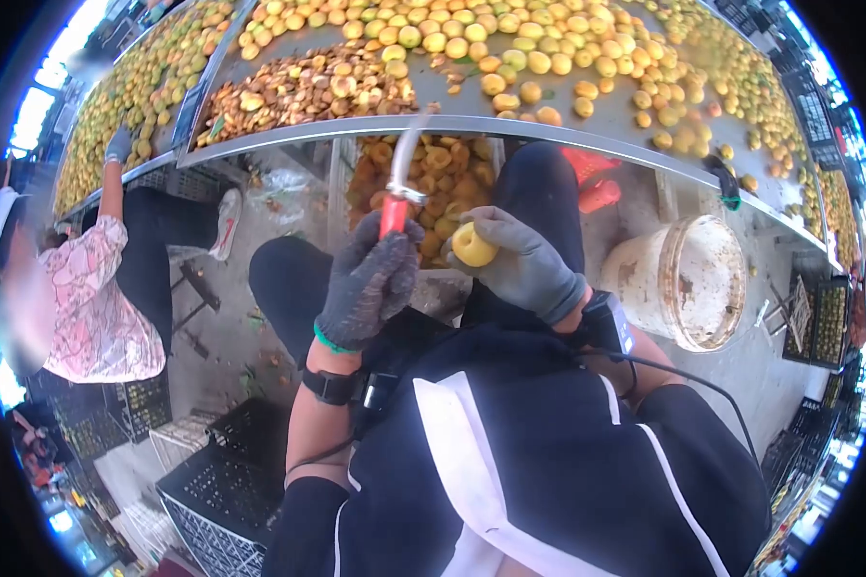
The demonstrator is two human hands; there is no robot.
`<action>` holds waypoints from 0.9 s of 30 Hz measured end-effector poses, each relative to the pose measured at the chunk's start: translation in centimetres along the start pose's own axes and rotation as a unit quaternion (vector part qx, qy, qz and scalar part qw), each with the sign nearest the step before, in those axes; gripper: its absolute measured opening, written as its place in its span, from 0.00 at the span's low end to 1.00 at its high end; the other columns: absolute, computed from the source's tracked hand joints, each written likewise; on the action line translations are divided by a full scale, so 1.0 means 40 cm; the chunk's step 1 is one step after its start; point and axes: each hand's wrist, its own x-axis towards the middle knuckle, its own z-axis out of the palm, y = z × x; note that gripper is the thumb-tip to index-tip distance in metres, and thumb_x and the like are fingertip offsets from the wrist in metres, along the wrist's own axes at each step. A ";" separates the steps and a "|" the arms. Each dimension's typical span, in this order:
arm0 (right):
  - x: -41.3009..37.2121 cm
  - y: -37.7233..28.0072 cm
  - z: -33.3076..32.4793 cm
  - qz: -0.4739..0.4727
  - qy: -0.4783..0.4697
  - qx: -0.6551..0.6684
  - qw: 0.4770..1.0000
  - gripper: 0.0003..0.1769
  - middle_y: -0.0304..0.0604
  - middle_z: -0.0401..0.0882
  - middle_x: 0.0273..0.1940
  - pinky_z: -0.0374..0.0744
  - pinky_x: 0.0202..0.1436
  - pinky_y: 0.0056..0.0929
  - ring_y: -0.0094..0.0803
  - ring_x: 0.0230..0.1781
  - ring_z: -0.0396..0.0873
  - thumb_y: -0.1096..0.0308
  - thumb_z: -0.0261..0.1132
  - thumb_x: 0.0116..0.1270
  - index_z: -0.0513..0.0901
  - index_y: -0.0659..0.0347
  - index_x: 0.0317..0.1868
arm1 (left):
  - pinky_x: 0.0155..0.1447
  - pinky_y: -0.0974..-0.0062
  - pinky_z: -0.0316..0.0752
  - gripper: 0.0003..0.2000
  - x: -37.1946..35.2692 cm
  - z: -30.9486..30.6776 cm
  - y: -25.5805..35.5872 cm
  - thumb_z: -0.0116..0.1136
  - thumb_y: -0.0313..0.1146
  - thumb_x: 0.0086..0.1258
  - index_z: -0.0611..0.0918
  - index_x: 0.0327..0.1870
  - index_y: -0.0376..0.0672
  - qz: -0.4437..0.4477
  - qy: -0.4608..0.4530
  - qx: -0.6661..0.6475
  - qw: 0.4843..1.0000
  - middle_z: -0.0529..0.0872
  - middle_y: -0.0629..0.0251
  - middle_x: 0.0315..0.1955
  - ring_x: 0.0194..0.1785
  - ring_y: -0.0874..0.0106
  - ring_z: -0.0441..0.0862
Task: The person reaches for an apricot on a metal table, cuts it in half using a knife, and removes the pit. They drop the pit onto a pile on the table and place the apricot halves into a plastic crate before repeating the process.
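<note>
A red-handled knife is gripped by the tightly curled fingers of the left hand, its blade pointed toward the desk. A yellow fruit is pinched by the partly curled fingers of the right hand, just beside the knife. Cut fruit is heaped on the desk. Markings on the wrist device cannot be read.

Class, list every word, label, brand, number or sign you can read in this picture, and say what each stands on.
No text can be read.
Red-handled knife in the left hand: no legible marking.
White bucket: stained, no legible label.
Device on the right wrist: any marking is too small or blurred to read.
</note>
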 end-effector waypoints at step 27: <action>0.014 0.025 0.098 -0.111 0.094 -0.009 0.989 0.10 0.42 0.81 0.42 0.78 0.54 0.28 0.30 0.44 0.80 0.67 0.56 0.73 0.79 0.64 0.44 | 0.39 0.64 0.76 0.16 -0.037 0.039 -0.037 0.60 0.39 0.71 0.77 0.52 0.38 0.170 0.011 0.490 0.855 0.82 0.50 0.31 0.34 0.55 0.83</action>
